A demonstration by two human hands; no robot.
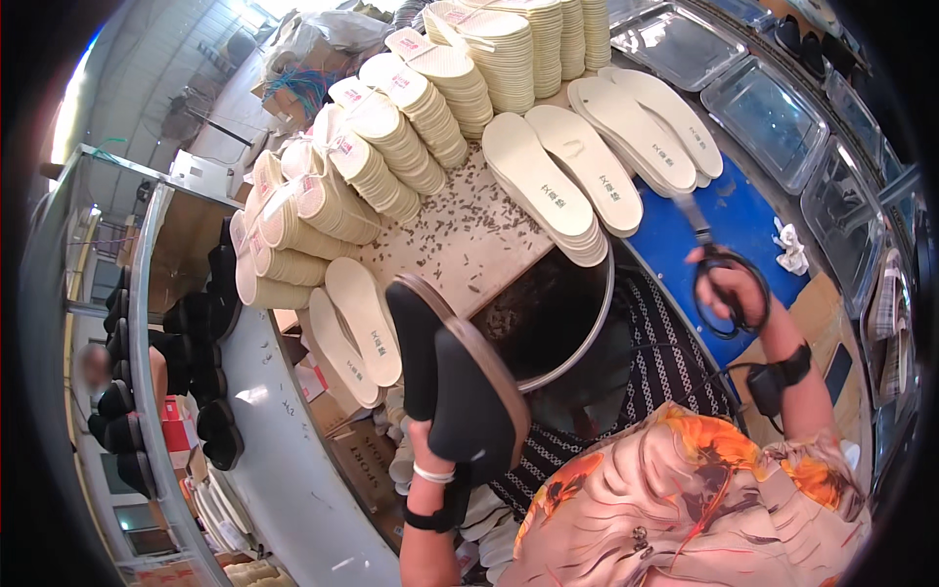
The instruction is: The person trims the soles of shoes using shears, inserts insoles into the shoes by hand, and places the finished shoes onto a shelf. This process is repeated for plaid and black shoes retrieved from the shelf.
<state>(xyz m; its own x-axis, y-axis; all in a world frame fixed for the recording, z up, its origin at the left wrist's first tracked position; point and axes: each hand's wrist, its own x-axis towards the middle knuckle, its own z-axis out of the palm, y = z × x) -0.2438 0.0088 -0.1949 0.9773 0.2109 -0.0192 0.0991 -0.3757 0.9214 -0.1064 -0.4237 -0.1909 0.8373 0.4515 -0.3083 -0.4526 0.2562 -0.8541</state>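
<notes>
My left hand is closed on a pair of black shoes with brown-edged soles, held up over the front edge of the worktable; most of its fingers are hidden behind them. In my right hand, the fingers are wrapped round the black handles of a pair of scissors. Their blades point away, above a blue board and close to a stack of cream insoles. Another insole stack lies to its left, by the table edge. Further left, a pair of insoles lies near the shoes.
Tall stacks of cream insoles line the back of the worktable. Small dark scraps litter its top. A dark round bin sits below the edge. Clear plastic trays stand at right, beyond the blue board. Black shoes fill the left side.
</notes>
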